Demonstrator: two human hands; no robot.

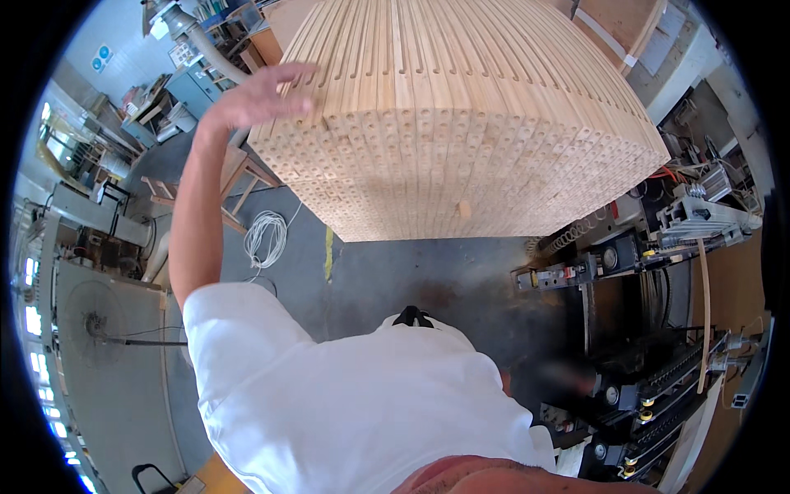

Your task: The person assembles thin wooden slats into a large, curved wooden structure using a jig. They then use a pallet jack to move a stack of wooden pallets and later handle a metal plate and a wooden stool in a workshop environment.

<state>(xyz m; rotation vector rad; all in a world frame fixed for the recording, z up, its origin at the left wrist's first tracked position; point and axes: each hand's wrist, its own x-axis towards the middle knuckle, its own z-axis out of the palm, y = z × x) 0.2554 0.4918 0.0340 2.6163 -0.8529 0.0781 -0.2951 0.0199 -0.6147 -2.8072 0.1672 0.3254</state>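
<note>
A grey floor [362, 288] runs beneath everything. On it, directly in front of the person, rises a big block-shaped stack of pale wooden strips [395, 177], packed side by side in many layers; the strips on top carry long grooves, and the near ends show rows of round holes. The person's white shirt [362, 395] fills the lower middle. To the right stands dark machinery [650, 395] with metal rails, and a slim wooden strip [704, 317] leans upright against it. On the far left is a pale grey panel [123, 387], with a round fan [95, 317] in front of it. A wooden stool [239, 177] stands left of the stack. The left hand [267, 97] is open, fingers spread, over the stack's near left corner; whether it touches the wood I cannot tell. The right hand is out of sight, its state unknown. Smaller still are a coil of white cable [266, 239] near the stool, a yellow floor stripe [328, 253], and one short wooden end [464, 210] jutting from the stack's front.
</note>
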